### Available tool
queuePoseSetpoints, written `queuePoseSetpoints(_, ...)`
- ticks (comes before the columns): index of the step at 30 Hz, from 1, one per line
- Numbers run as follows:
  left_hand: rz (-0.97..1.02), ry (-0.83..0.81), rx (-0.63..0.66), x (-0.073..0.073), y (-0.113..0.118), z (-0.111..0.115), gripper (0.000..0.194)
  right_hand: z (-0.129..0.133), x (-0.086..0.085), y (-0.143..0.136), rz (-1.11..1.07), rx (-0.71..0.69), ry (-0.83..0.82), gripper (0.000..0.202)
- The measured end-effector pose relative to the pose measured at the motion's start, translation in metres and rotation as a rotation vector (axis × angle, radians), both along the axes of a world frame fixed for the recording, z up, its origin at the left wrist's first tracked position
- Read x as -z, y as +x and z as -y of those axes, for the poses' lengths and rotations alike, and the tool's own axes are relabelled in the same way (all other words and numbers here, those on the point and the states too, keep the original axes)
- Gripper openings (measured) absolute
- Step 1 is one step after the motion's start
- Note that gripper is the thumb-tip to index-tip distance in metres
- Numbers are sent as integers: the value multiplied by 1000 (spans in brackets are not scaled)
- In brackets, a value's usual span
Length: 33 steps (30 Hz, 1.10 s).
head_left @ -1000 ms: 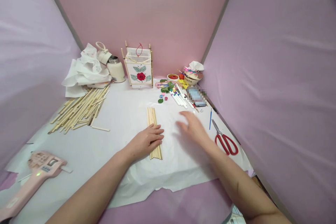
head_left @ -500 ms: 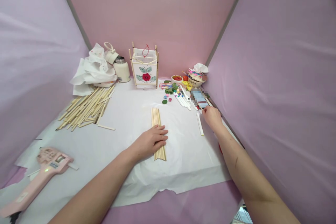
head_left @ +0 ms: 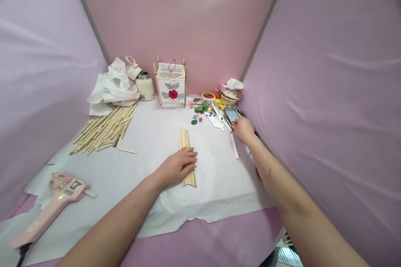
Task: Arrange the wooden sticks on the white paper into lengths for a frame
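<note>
My left hand (head_left: 180, 164) lies flat across a row of thin bamboo sticks (head_left: 184, 137), side by side on the white sheet, its fingers stretched out over them. At the right, my right hand (head_left: 245, 130) is closed, fingertips together, at the near edge of a phone (head_left: 232, 114) with a lit, partly blurred screen. What those fingers hold, if anything, is hidden. Just left of this hand are dark-handled slim tools (head_left: 229, 122), and a single white marker (head_left: 234, 147) lies below it.
A square lantern with a red rose (head_left: 171, 91) stands at the back. Loose bamboo sticks (head_left: 105, 129) are heaped at the left, before crumpled white paper (head_left: 112, 87) and a bottle (head_left: 145, 86). A pink glue gun (head_left: 59, 200) lies front left. Several markers (head_left: 213, 121) lie right of centre.
The view has shifted slightly. My right hand has stayed by the phone, its fingers now covering the phone's near edge. My left hand remains on the sticks.
</note>
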<state>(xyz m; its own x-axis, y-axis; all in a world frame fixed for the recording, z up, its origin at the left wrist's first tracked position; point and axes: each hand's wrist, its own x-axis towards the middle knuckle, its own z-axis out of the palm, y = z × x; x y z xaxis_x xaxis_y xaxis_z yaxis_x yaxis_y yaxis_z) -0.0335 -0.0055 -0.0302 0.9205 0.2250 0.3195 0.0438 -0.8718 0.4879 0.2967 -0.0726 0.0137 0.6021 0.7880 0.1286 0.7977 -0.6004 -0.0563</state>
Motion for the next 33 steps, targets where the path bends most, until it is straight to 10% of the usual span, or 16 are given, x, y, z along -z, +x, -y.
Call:
queuePoseSetpoints(9,11,-45,-22,-2,-1,0,27,-72,6,-1,-74,71,-124,31)
queuePoseSetpoints(18,107,3,-77,-7,-1,1,25,-19,-14,-20,-7,124,-59,30)
queuePoseSetpoints(26,269,233,-390,-31,-42,37,26,90,-4,-137,-75,-803,59,21)
queuePoseSetpoints(33,-23,188,-241,-16,-76,81,19,127,24,-171,20,-985,22,20)
